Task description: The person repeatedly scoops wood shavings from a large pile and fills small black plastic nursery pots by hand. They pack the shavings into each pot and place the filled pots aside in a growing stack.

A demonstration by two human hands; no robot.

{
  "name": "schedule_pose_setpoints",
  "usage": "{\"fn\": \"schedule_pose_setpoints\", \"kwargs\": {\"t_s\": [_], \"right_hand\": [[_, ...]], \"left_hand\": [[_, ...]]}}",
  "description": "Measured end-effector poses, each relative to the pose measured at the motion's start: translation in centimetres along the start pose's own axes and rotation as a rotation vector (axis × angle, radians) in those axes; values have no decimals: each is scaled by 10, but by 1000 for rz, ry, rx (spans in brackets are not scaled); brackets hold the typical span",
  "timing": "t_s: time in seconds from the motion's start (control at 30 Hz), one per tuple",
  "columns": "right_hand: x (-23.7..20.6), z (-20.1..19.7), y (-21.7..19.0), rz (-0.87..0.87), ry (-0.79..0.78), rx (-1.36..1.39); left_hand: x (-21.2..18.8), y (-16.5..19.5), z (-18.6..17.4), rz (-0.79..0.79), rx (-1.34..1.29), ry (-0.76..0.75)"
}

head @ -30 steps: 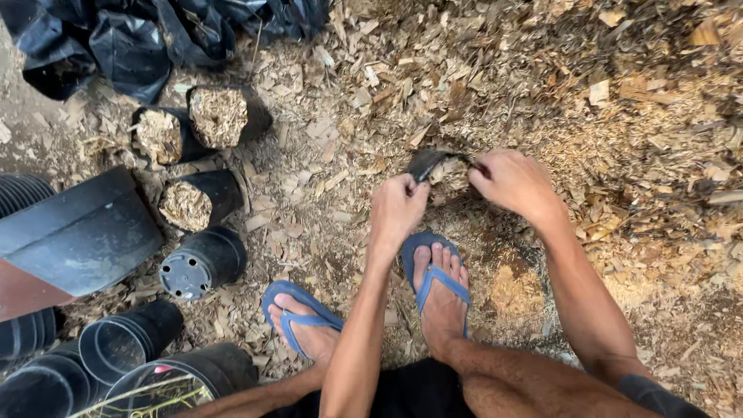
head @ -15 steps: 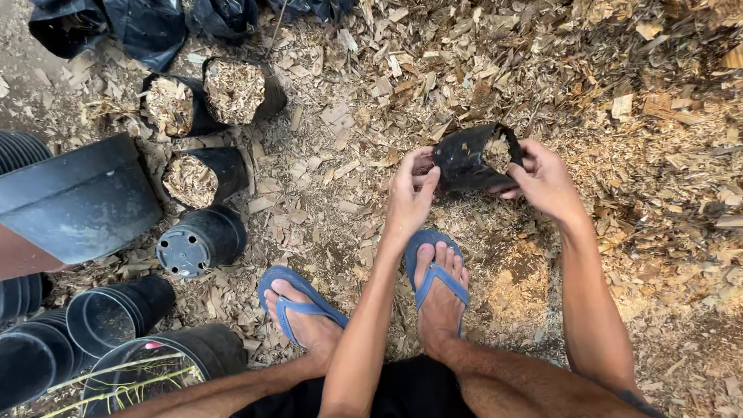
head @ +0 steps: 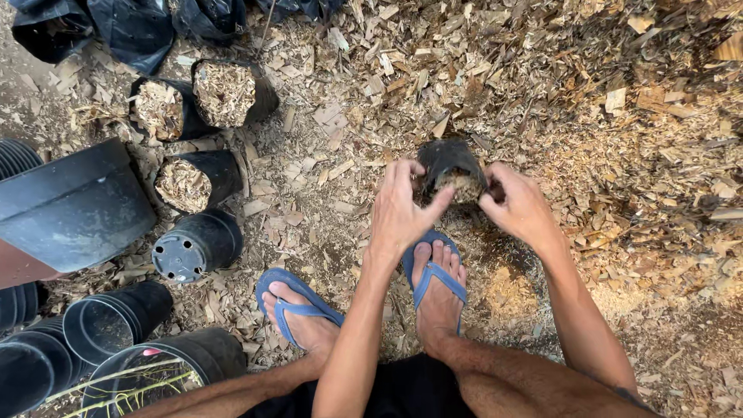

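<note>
Since a moment ago, both hands — left hand (head: pixel 400 210), right hand (head: pixel 517 207) — are gripping the soft black plastic grow bag (head: pixel 450 167) by its rim; now chip-filled, it is likely sagging and heavier.

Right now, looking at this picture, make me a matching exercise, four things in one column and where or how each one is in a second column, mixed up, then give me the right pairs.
Things
1. small black bag
2. overturned pot
3. blue sandals
4. large black tub

Places or states
A. lying on its side at the left edge
B. on the person's feet
C. held between the left hand and the right hand, partly filled with wood chips
D. on its side, holed base showing

Pairs: 1-C, 2-D, 3-B, 4-A
</note>
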State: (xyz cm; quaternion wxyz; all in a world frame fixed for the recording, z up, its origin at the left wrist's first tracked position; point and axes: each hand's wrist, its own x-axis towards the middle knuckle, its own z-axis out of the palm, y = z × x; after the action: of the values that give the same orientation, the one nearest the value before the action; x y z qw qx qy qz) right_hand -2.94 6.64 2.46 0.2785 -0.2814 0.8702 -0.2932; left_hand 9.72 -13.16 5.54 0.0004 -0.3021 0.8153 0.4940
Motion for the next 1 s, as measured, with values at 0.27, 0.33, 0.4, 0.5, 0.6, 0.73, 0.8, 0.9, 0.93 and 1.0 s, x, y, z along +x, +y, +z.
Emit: {"fn": "schedule_pose_setpoints", "kwargs": {"t_s": [0.27, 0.33, 0.4, 0.5, 0.6, 0.73, 0.8, 0.9, 0.93, 1.0], "right_hand": [[-19, -4, -24, -52, 148, 172], [-20, -8, -30, -67, 181, 178], [-12, -9, -34, 60, 107, 20], [-1, -9, -36, 218, 15, -45], [3, -7, -37, 64, 136, 22], [4, -4, -40, 114, 121, 28], [6, -5, -38, 124, 99, -5], [13, -14, -26, -2, 153, 85], [16, -19, -20, -64, 179, 137], [25, -30, -5, 178, 277, 276]], "left_hand": [[-20, 13, -3, 41, -62, 13], [-22, 13, -2, 62, -68, 63], [-17, 11, -1, -40, -12, 41], [-10, 3, -3, -73, 9, 72], [-8, -4, -6, -33, -7, 110], [-4, -7, -6, -101, 40, 58], [-6, -3, -4, -14, 43, 89], [-7, 9, -2, -66, 54, 56], [-9, 15, -2, -120, 58, 28], [-8, 24, -3, -92, 33, 101]]}}
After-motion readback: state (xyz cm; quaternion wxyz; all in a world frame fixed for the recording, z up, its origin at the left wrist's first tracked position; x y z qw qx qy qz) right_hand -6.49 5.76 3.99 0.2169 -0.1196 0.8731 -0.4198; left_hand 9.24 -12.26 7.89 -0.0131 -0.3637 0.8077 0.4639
